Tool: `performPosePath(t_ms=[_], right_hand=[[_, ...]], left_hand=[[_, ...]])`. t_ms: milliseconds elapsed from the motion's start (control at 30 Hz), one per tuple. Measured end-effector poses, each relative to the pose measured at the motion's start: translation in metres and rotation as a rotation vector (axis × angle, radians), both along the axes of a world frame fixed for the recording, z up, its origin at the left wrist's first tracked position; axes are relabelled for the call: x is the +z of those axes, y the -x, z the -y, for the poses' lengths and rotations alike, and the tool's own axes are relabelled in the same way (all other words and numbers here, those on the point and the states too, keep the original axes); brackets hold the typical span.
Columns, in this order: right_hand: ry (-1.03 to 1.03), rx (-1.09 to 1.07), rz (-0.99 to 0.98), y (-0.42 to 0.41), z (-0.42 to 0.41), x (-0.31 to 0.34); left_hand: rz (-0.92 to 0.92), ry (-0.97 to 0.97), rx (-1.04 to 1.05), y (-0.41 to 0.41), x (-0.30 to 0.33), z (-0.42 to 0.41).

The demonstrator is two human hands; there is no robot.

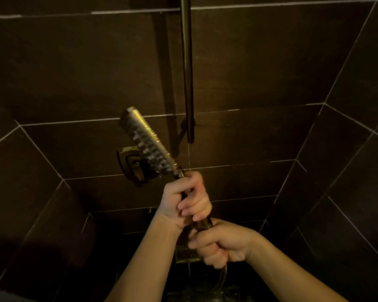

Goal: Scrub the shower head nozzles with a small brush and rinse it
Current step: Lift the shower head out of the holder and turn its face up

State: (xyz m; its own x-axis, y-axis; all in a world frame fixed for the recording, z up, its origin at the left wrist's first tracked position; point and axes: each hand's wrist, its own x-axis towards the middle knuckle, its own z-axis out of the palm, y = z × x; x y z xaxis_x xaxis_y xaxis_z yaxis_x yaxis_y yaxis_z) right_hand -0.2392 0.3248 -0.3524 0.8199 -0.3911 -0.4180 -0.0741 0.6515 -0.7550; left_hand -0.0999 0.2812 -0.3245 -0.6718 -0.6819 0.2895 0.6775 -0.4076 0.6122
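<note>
A brass hand shower head [147, 141] with a long rectangular face of grey nozzles tilts up and to the left in the middle of the head view. My left hand [183, 199] grips its handle just below the head. My right hand [218, 245] grips the bottom end of the handle, where the metal hose [224, 273] leaves it and hangs down. No brush is in view.
A vertical brass rail [187, 68] runs down the dark tiled wall and ends right of the head. A square brass wall control [131, 164] sits behind the head. A small square brass fitting [187, 256] shows low on the wall behind my right hand.
</note>
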Motion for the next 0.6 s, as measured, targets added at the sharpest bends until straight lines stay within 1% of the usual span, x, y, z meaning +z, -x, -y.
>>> performPosePath(t_ms=[33, 67, 133, 167, 200, 267, 333, 400, 433, 467, 533, 600], right_hand=[[0.040, -0.082, -0.055, -0.003, -0.001, -0.004], [0.139, -0.193, -0.143, -0.006, -0.002, -0.008], [0.458, -0.415, -0.366, -0.009, -0.002, -0.016], [0.590, -0.489, -0.451, -0.010, -0.001, -0.022], [0.665, -0.544, -0.504, -0.010, 0.000, -0.027], [0.707, -0.603, -0.530, -0.012, -0.002, -0.035], [0.729, -0.600, -0.475, -0.014, -0.006, -0.037], [0.709, -0.561, -0.386, -0.011, -0.009, -0.031], [0.651, -0.518, -0.329, -0.008, -0.009, -0.027], [0.554, -0.457, -0.258, -0.004, -0.008, -0.023], [0.292, -0.284, -0.104, 0.003, -0.008, -0.016], [0.065, -0.109, -0.003, 0.006, -0.008, -0.014]], left_hand=[[0.086, -0.067, 0.067, 0.002, -0.002, -0.001], [0.186, -0.133, 0.178, 0.005, -0.002, -0.003], [0.380, -0.264, 0.497, 0.015, -0.001, -0.008], [0.429, -0.319, 0.628, 0.020, -0.003, -0.009], [0.447, -0.360, 0.715, 0.024, -0.005, -0.010], [0.468, -0.395, 0.791, 0.028, -0.011, -0.013], [0.517, -0.344, 0.786, 0.028, -0.015, -0.016], [0.501, -0.217, 0.707, 0.022, -0.016, -0.019], [0.456, -0.153, 0.634, 0.017, -0.014, -0.020], [0.390, -0.100, 0.543, 0.011, -0.013, -0.019], [0.230, -0.019, 0.339, -0.001, -0.011, -0.014], [0.149, 0.031, 0.206, -0.003, -0.008, -0.009]])
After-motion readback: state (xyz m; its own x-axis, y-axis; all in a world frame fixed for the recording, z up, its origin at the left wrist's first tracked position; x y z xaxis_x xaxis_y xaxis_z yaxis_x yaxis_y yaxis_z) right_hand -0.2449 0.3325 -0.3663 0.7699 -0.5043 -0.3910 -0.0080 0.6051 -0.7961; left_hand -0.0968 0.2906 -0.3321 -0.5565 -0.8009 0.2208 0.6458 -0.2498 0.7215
